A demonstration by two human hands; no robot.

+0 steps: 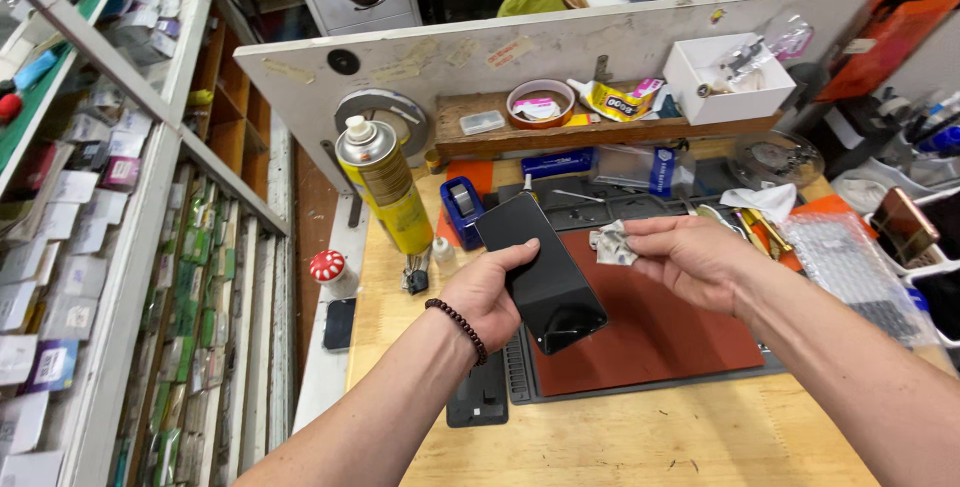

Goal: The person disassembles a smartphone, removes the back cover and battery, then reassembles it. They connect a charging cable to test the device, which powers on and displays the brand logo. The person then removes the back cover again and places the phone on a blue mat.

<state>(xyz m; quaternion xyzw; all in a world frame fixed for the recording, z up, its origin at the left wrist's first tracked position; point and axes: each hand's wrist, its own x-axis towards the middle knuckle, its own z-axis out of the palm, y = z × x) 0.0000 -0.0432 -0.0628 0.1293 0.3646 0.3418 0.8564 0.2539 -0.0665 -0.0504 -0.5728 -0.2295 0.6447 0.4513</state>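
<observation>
Left hand: the left hand [485, 297] is closed around a black phone [540, 272], thumb laid on the glass, lifting it clear above the red mat [660, 332].
Right hand: the right hand [690, 257] pinches a crumpled grey wipe [612, 244] just right of the phone's top edge, not touching the glass.
Phone: dark slab, tilted with its top end away from the person; screen off and glossy.
Progress: the glass looks clean and reflective, so wiping seems well along by my reading; whether any smear is left I cannot tell.
Undone: the phone is not set down on the mat; the wipe is in the fingers, not put aside.
Around the phone: a blue tape dispenser [461, 209] just beyond its top end, a yellow spray can [385, 187] further left, a shelf [600, 132] behind on the table [620, 442].
Hidden: the phone's back and lower edge are covered by the palm.
Hard to make out: a small dark device [339, 324] left of the phone at the table edge, kind unclear; the clutter right of the mat is cut off by the frame.
</observation>
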